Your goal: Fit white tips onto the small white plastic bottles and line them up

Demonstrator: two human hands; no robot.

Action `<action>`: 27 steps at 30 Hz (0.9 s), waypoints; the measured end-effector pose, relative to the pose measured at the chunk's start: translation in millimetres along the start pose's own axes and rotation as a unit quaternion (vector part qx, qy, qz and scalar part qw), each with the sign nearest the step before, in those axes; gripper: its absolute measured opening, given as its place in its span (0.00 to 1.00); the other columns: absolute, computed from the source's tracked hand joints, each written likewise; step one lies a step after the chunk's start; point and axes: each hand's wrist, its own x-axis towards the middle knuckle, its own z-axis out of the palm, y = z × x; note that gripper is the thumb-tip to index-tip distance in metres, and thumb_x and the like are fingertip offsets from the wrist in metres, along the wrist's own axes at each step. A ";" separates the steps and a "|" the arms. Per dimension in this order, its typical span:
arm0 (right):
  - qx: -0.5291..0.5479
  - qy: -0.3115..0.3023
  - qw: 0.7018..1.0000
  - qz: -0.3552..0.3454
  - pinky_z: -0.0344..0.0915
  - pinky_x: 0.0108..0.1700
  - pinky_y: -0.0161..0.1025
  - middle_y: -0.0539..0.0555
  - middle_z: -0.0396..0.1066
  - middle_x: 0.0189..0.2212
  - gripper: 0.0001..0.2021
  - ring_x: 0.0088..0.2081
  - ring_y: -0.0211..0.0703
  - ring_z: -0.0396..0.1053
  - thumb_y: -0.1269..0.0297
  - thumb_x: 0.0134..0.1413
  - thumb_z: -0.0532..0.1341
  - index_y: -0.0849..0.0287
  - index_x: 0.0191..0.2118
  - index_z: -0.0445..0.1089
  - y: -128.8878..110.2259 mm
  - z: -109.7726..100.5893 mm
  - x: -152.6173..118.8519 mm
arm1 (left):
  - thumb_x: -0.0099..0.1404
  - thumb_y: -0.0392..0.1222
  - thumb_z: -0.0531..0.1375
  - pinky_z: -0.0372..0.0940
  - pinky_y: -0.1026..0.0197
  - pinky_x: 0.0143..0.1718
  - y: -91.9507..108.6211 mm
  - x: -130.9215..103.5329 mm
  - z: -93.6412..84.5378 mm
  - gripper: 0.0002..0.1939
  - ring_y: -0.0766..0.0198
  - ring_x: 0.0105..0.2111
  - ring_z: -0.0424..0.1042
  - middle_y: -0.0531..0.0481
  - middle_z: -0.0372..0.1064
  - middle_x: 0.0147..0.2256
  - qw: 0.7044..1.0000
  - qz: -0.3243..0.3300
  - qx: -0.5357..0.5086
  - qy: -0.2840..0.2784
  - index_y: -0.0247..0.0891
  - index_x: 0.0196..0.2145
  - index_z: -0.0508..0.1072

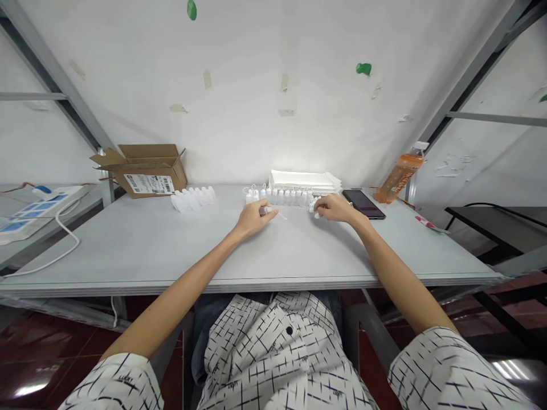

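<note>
My left hand (255,218) is closed around a small white squeeze bottle (265,210) lying on its side, a thin white strand sticking out beyond the fingertips. My right hand (334,208) has its fingers pinched together at a cluster of small white pieces (312,203); what lies between the fingertips is too small to make out. Behind and between both hands stands a row of small white bottles (286,197), some with thin loops on top. Farther left, a group of translucent white bottles (193,199) stands close together.
An opened cardboard box (147,171) sits at the back left of the grey table (141,245). White sheets (303,180) are stacked against the wall. On the right are a dark phone (363,204) and an orange drink bottle (401,173). A power strip (40,212) lies far left.
</note>
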 end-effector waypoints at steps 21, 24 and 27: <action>0.116 -0.127 0.985 0.021 0.68 0.26 0.37 0.50 0.72 0.17 0.04 0.20 0.42 0.72 0.65 0.46 0.65 0.60 0.27 0.71 -5.6 -0.6 -5.3 | 0.68 0.49 0.51 0.48 0.61 0.27 -0.4 -0.6 2.9 0.17 0.67 0.22 0.52 0.56 0.52 0.20 0.995 0.012 0.092 -0.031 0.40 0.24 0.55; 0.209 -0.114 0.971 -0.015 0.70 0.26 0.37 0.51 0.74 0.20 0.07 0.23 0.42 0.73 0.63 0.47 0.67 0.60 0.31 0.73 -15.3 1.7 -7.2 | 0.70 0.51 0.50 0.48 0.61 0.28 1.0 -2.7 2.8 0.16 0.64 0.23 0.57 0.55 0.57 0.21 0.985 0.007 0.151 -0.085 0.41 0.28 0.56; 0.312 -0.102 0.942 -0.068 0.73 0.30 0.38 0.53 0.76 0.25 0.10 0.26 0.41 0.74 0.61 0.48 0.68 0.61 0.34 0.73 -34.3 6.5 -10.0 | 0.71 0.50 0.47 0.52 0.59 0.29 4.3 -6.6 3.7 0.12 0.59 0.28 0.65 0.52 0.66 0.28 0.966 0.019 0.220 -0.137 0.41 0.33 0.58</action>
